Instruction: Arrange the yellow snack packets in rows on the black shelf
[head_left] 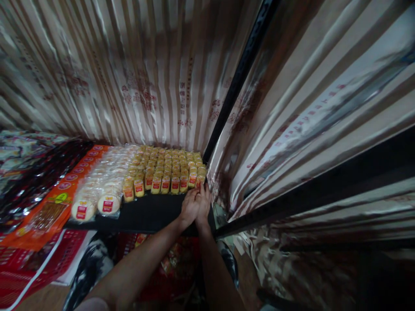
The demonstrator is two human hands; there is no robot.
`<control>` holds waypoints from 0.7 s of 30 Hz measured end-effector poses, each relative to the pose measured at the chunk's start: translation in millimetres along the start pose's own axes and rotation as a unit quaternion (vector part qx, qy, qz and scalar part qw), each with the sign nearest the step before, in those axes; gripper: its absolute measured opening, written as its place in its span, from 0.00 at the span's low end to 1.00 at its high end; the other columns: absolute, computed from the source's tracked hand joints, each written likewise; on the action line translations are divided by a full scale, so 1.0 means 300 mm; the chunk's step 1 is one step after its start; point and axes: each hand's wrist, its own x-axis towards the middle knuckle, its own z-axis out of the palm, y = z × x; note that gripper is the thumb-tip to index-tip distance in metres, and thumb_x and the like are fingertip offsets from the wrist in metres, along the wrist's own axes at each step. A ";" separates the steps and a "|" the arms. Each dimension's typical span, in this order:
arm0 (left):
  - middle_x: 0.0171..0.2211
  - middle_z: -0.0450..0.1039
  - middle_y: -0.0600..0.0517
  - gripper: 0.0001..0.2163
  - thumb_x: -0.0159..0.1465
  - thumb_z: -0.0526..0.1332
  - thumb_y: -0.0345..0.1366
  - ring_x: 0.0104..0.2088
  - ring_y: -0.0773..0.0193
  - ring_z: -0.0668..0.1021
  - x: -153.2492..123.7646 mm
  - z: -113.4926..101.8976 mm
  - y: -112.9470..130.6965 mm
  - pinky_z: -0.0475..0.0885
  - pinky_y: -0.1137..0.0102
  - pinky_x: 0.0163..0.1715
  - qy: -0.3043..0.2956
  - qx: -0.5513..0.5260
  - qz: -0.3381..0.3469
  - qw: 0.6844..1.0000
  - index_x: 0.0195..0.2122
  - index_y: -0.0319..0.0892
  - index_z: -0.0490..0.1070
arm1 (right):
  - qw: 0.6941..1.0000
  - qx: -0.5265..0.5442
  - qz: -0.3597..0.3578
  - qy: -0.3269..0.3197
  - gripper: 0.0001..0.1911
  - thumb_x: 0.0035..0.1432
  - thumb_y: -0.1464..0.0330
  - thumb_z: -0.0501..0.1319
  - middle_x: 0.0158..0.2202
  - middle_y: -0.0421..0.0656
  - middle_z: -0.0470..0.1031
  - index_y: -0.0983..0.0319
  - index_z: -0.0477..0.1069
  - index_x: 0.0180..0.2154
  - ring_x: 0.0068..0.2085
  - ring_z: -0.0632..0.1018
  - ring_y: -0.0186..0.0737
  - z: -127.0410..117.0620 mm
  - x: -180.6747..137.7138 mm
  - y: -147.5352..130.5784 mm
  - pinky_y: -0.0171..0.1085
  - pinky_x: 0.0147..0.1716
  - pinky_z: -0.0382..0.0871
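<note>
Rows of small yellow snack packs [165, 168] with red labels stand close together on a black shelf [139, 214]. At the right end of the front row, my left hand [189, 206] and my right hand [203, 202] lie side by side, touching each other. Their fingertips close on the lower part of the last yellow pack [200, 175], beside the corner post. Part of that pack is covered by the fingers.
Round white wrapped cakes [109, 204], orange snack bags [48, 216] and dark shiny packs [35, 185] fill the shelf leftward. A black post [233, 86] and dark rail [308, 185] border pleated curtains [145, 77]. Below sits a red basket [55, 259].
</note>
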 end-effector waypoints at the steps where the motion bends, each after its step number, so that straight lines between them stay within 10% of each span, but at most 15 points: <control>1: 0.46 0.71 0.44 0.13 0.59 0.51 0.29 0.49 0.58 0.71 -0.007 -0.006 0.006 0.61 0.64 0.55 0.006 -0.002 0.004 1.000 0.40 0.40 0.72 | 1.000 0.014 0.004 0.000 0.27 0.57 0.72 0.43 0.61 0.46 0.54 0.59 0.56 0.58 0.61 0.54 0.41 -0.011 0.001 -0.008 0.48 0.57 0.50; 12: 0.40 0.72 0.46 0.11 0.59 0.51 0.28 0.40 0.63 0.74 -0.136 -0.129 0.007 0.67 0.68 0.45 0.012 -0.021 -0.020 1.000 0.37 0.39 0.72 | 0.996 0.093 0.017 0.007 0.22 0.53 0.74 0.47 0.58 0.51 0.56 0.66 0.68 0.48 0.58 0.59 0.41 -0.125 -0.021 -0.120 0.42 0.57 0.52; 17: 0.32 0.74 0.50 0.10 0.58 0.51 0.30 0.34 0.64 0.75 -0.349 -0.227 -0.092 0.69 0.71 0.38 -0.022 -0.034 -0.022 0.999 0.31 0.40 0.72 | 0.981 0.195 0.021 -0.001 0.18 0.58 0.67 0.48 0.44 0.50 0.70 0.66 0.66 0.47 0.42 0.72 0.37 -0.186 -0.233 -0.182 0.36 0.39 0.68; 21: 0.28 0.74 0.52 0.11 0.55 0.51 0.29 0.31 0.64 0.74 -0.504 -0.285 -0.237 0.68 0.72 0.33 -0.084 -0.047 -0.129 0.987 0.29 0.41 0.73 | 0.971 0.201 0.007 -0.127 0.14 0.59 0.64 0.49 0.36 0.45 0.75 0.61 0.69 0.40 0.38 0.75 0.37 -0.185 -0.456 -0.193 0.36 0.40 0.68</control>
